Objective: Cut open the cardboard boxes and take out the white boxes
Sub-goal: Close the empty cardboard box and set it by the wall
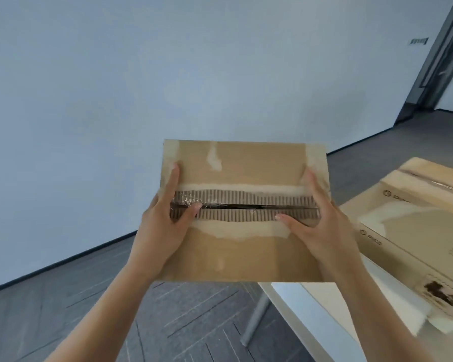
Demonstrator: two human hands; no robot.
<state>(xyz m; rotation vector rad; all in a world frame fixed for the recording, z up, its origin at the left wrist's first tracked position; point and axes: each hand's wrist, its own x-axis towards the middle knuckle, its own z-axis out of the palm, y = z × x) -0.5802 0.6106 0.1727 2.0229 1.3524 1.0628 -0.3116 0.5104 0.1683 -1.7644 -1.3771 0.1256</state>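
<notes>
I hold a brown cardboard box up in the air in front of me, its top face turned toward me. Its middle seam is slit, showing a dark gap and torn corrugated strips with bits of clear tape. My left hand grips the box's left side, thumb at the seam and fingers up the left edge. My right hand grips the right side, thumb resting just below the seam. No white box shows through the gap.
A white table stands at the lower right with more cardboard boxes on it, their surfaces torn. Its metal leg reaches down to the grey carpet floor. A pale wall is behind and a dark door frame at the far right.
</notes>
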